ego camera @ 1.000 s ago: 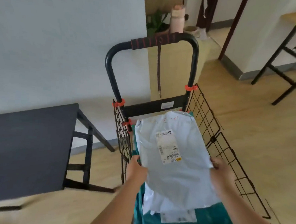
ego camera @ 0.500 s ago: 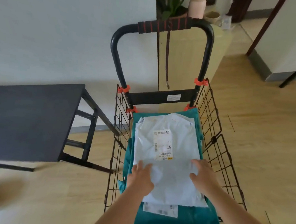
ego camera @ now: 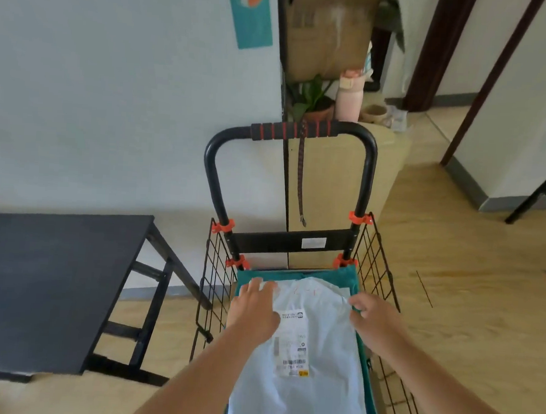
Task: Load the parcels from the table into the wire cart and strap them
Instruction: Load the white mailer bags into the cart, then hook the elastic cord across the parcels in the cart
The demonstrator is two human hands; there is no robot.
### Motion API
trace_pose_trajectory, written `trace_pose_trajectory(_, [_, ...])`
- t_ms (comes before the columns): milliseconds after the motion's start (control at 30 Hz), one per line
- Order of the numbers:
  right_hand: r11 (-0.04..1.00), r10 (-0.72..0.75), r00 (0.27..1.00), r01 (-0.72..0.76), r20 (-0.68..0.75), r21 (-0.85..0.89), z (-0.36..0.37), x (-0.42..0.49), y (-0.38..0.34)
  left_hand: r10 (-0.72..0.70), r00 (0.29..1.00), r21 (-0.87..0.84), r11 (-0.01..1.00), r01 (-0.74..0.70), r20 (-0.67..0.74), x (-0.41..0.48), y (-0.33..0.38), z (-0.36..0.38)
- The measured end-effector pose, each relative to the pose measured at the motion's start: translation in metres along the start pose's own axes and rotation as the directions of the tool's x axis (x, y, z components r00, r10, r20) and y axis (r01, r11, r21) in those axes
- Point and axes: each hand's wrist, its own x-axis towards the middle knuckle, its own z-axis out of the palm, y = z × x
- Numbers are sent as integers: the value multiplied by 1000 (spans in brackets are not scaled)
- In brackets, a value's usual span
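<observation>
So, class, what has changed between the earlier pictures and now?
The white plastic parcel went down from mid-air onto the teal parcel in the black wire cart. The left hand and right hand released its near sides and slid to its far end, left pressing flat. The dark strap still hangs from the handle.

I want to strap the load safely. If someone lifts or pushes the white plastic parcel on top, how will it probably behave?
The white parcel looks floppy: its film is wrinkled, so it would probably sag when lifted. Its smooth surface may slide on the teal parcel beneath. Lying flat, it should not roll.
</observation>
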Motion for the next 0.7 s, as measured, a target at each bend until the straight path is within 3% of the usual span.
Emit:
trace_pose_trajectory(267, [986, -143, 985, 151, -93, 77, -88, 87, -96, 140, 960, -61, 985, -159, -243, 92, 42, -113])
trace_pose_trajectory(467, [952, -138, 974, 181, -180, 246, -133, 148, -169, 233, 854, -10, 963, -269, -464, 157, 79, -193])
trace_pose_trajectory(567, [912, -44, 986, 106, -163, 395, -139, 179, -197, 258, 889, 75, 966, -248, -377, 187, 81, -214])
trace_pose_trajectory(700, [748, 17, 998, 25, -57, 663, -131, 204, -223, 219, 944, 149, 971, -186, -247, 216, 66, -212])
